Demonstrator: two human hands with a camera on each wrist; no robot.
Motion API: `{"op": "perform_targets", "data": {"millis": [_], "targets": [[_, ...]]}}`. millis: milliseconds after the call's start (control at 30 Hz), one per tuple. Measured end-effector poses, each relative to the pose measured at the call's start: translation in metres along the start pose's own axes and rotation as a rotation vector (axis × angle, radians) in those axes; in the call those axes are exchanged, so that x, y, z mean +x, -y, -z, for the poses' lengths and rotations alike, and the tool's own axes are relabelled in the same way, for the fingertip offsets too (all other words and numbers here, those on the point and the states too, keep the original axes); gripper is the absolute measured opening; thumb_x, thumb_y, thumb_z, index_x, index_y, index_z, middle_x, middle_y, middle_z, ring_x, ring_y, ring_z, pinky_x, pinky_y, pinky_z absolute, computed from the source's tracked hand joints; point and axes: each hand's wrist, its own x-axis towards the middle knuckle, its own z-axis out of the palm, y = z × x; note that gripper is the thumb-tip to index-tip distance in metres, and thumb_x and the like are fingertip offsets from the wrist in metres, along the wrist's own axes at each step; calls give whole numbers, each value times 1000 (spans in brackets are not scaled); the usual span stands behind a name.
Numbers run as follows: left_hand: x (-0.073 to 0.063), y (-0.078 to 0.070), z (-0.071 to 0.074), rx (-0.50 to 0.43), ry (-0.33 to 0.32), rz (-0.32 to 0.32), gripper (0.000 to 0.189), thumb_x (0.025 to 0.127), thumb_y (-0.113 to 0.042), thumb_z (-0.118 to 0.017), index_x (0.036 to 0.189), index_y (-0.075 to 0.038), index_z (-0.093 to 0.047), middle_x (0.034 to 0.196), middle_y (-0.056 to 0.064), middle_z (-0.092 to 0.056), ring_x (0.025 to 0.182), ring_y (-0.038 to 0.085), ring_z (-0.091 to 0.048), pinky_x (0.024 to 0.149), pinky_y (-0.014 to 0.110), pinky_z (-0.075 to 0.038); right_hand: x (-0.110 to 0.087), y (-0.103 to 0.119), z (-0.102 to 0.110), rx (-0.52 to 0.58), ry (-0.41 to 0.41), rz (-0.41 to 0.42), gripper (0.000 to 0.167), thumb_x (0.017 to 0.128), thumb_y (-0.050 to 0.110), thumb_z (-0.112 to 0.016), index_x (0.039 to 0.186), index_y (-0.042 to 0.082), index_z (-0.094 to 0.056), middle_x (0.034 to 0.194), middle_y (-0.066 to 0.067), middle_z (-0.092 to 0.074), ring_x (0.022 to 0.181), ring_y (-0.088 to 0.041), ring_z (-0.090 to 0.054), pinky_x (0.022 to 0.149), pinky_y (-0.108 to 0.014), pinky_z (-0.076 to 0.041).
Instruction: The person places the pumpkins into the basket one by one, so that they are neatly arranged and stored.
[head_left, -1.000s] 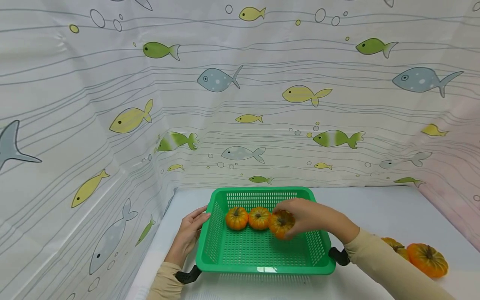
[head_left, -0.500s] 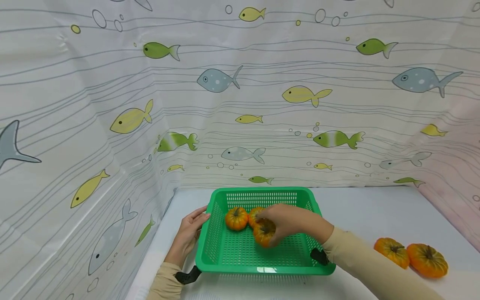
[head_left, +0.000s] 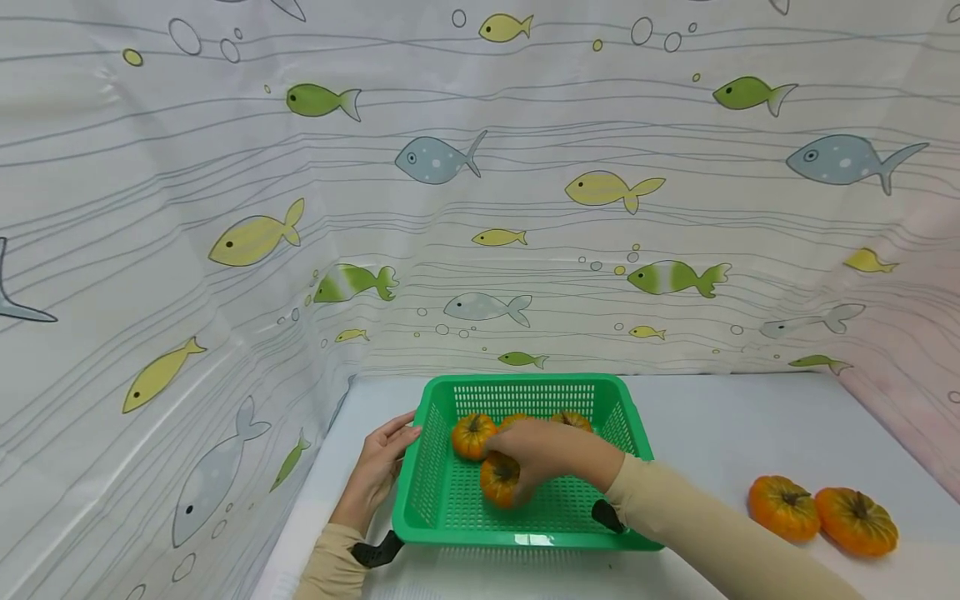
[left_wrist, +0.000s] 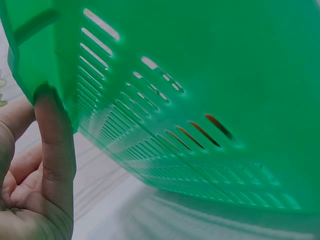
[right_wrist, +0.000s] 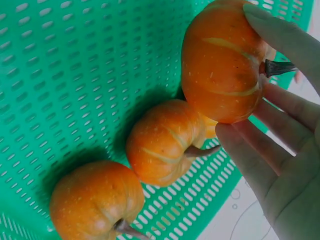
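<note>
My right hand (head_left: 536, 454) grips a small orange pumpkin (head_left: 499, 482) inside the green plastic basket (head_left: 532, 540). In the right wrist view, thumb and fingers lie around the pumpkin (right_wrist: 222, 65), its dark stem toward the palm. Behind it stand one pumpkin (head_left: 472, 437) at the back left, one (head_left: 515, 421) partly hidden by the hand and another (head_left: 572, 419) at the back right. My left hand (head_left: 377, 467) holds the basket's left rim; the left wrist view shows a finger (left_wrist: 54, 145) hooked up against the rim's underside.
Two more orange pumpkins, one (head_left: 783, 508) beside the other (head_left: 857, 522), lie on the white table (head_left: 720, 433) right of the basket. A fish-patterned curtain (head_left: 555, 275) rises behind the table and along the left side.
My right hand has carried the gripped pumpkin leftward and toward the basket's front. The pumpkin at the back right has come into view behind the forearm. My left hand stays on the rim.
</note>
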Motion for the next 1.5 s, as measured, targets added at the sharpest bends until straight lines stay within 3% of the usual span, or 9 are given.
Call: {"op": "perform_targets", "data": {"millis": [333, 567, 767, 1133, 1500], "targets": [[0, 1, 0, 7, 7, -2, 54, 102, -13, -67, 151, -4, -48, 96, -7, -72, 81, 5, -73, 71, 22, -63, 18, 8, -10, -66, 14, 16, 56, 73, 30, -94, 123, 20, -70, 108, 12, -70, 87, 0, -59, 79, -15, -52], [0, 1, 0, 4, 14, -4, 55, 101, -13, -67, 152, -4, -48, 97, -6, -71, 81, 5, -74, 72, 22, -64, 23, 12, -16, -148, -13, 45, 59, 74, 36, -94, 126, 22, -69, 119, 8, -68, 88, -1, -59, 75, -17, -53], [0, 0, 0, 9, 14, 1, 56, 100, -14, -69, 152, -4, -48, 97, -6, -70, 82, 5, -74, 74, 22, -64, 27, 13, -18, -150, -22, 44, 60, 75, 37, -93, 128, 23, -69, 121, 10, -70, 88, 1, -59, 73, -17, -53], [0, 0, 0, 5, 0, 1, 55, 100, -14, -69, 151, -4, -49, 96, -6, -71, 81, 6, -74, 73, 23, -64, 33, 14, -23, -181, -66, 70, 52, 76, 35, -90, 122, 24, -70, 107, 13, -69, 76, 2, -53, 59, -13, -44], [-1, 0, -1, 5, 3, -4, 55, 100, -13, -69, 150, -3, -49, 95, -5, -71, 80, 6, -74, 72, 23, -64, 32, 17, -18, -149, -51, 93, 52, 77, 33, -91, 123, 21, -70, 111, 10, -70, 78, 0, -56, 65, -11, -48]]}}
